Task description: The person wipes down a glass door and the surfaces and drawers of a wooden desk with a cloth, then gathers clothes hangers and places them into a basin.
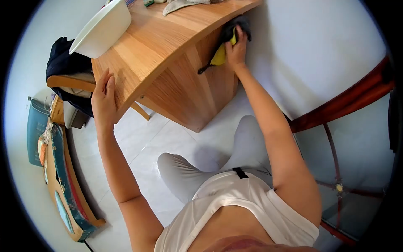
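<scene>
Yellow-black cloth (221,51), seemingly against desk (168,38)

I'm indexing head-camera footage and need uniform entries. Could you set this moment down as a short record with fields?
Left hand: resting at the edge of the wooden table
Right hand: holding a yellow-and-dark cloth at the table's side panel, near the wall
On tabletop: white basin; pale fabric item, partly out of frame
Beside table: chair with dark garment over its back
Floor: pale tiles
</scene>
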Demonstrator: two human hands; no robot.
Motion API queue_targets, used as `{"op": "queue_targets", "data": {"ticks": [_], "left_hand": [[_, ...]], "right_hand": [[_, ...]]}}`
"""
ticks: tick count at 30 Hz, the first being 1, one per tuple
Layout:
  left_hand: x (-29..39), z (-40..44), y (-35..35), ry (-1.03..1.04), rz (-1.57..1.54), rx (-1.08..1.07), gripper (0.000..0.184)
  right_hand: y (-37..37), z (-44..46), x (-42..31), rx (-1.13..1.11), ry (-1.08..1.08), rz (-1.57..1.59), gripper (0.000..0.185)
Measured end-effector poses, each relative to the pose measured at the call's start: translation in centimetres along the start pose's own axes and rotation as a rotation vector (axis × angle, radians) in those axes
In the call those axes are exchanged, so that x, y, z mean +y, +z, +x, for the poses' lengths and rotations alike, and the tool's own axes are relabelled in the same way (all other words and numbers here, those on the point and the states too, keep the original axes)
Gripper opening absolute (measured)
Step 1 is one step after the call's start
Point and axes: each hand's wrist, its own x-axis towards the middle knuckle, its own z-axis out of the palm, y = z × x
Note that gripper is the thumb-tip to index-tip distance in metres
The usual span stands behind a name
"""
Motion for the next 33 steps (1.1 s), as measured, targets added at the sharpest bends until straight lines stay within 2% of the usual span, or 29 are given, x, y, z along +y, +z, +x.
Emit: {"op": "queue_targets", "data": {"ticks": [3,5,8,9,10,11,13,16,17,22,24,26,28,30,32,33], "left_hand": [[-0.5,0.2,-0.1,0.014,-0.024,-0.018,0.036],[-0.1,-0.1,0.0,-0.002,-0.077,-0.018,0.034],[-0.5,0.2,0.0,0.006,-0.115,-0.038,0.034],[-0.5,0.1,0.0,0.005,-0.138,-0.035,0.034],[-0.3,0.1,0.1,-0.009,-0.134,-0.030,0.035],[-0.1,0.1,0.1,-0.021,-0.130,-0.023,0.035],[0.9,-0.6,0.1,-0.070,-0.096,-0.026,0.037],[0.4,-0.4,0.2,-0.029,-0.084,-0.036,0.037],[-0.5,-0.1,0.1,-0.021,-0.094,-0.053,0.037],[0.8,-0.8,0.2,-0.023,0.034,-0.035,0.039],[0.6,-0.6,0.1,0.006,0.060,-0.037,0.039],[0.7,-0.6,0.3,-0.022,0.004,-0.033,0.038],[0.8,-0.7,0.4,-0.039,-0.028,-0.035,0.037],[0.8,-0.7,0.2,-0.042,-0.039,-0.033,0.037],[0.8,-0.8,0.1,-0.056,-0.046,-0.053,0.036],[0.9,-0.7,0.1,-0.057,-0.051,-0.057,0.036]], "right_hand": [[-0.3,0.4,0.6,-0.023,0.012,0.016,0.073],[0.2,-0.6,-1.0,-0.006,0.182,0.046,0.076],[3.2,-5.8,-7.0,0.052,0.314,-0.014,0.084],[3.9,-8.7,-9.3,-0.065,0.364,-0.125,0.090],[4.9,-11.8,-11.7,-0.092,0.319,0.025,0.093],[5.3,-14.5,-14.1,-0.157,0.279,0.079,0.085],[5.0,-17.8,-17.2,-0.461,0.139,0.113,0.073],[4.7,-15.0,-16.5,-0.305,-0.320,0.003,0.063],[4.1,-13.3,-15.6,-0.303,-0.290,0.117,0.064],[2.4,-5.4,-8.4,-0.096,-0.039,0.124,0.073],[2.4,-3.9,-4.1,0.045,0.058,0.068,0.069],[1.2,-2.6,-1.0,0.136,0.271,0.104,0.065],[0.7,-4.3,3.1,0.203,0.387,0.262,0.063],[-0.3,-8.2,6.1,0.101,0.619,0.314,0.068],[0.1,-14.8,12.1,0.014,0.746,0.250,0.072],[-0.4,-15.9,11.9,-0.014,0.920,0.315,0.072]]}}
